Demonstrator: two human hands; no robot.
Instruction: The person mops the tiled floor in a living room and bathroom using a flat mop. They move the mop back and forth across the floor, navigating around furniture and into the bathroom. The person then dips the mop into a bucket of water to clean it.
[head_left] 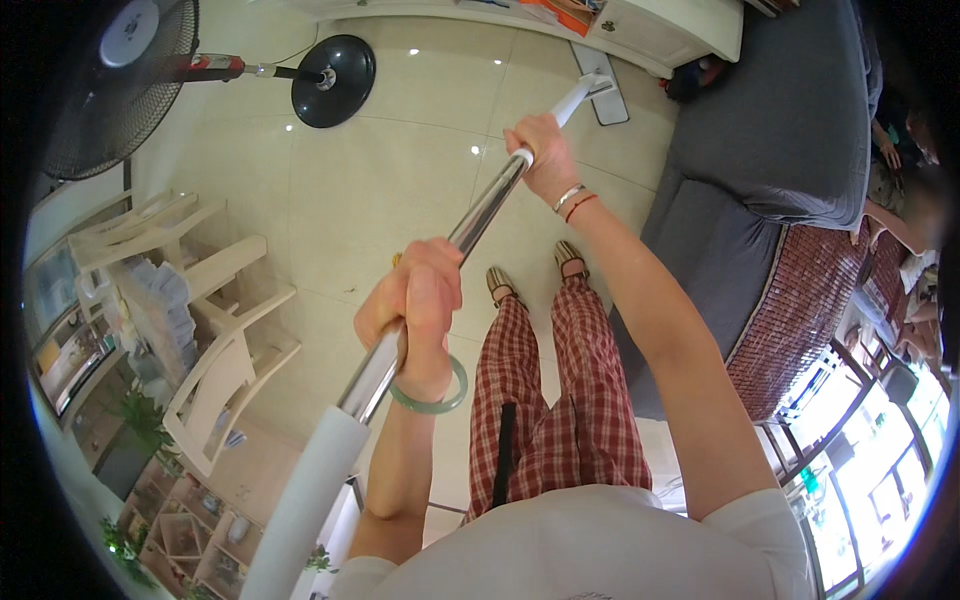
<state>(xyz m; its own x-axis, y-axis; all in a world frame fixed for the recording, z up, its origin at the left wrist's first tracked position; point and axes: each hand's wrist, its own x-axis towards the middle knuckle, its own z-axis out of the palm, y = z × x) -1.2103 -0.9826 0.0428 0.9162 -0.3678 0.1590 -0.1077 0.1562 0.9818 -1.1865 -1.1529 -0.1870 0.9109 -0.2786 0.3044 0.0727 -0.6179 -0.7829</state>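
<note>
Two hands (pixel 415 300) (pixel 545 160); one mop (pixel 490 204)

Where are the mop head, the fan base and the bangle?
Mop head (pixel 611 106): head view, on the flat plate, lower half.
Fan base (pixel 339 94): head view, near the middle of the black disc.
Bangle (pixel 432 408): head view, on the ring's lower arc.

Fingers (pixel 428 292) around mop handle (pixel 489 203)

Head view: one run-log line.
left hand: grips mop pole; right hand: grips mop pole nearer mop head; mop head: on floor by cabinet
</note>
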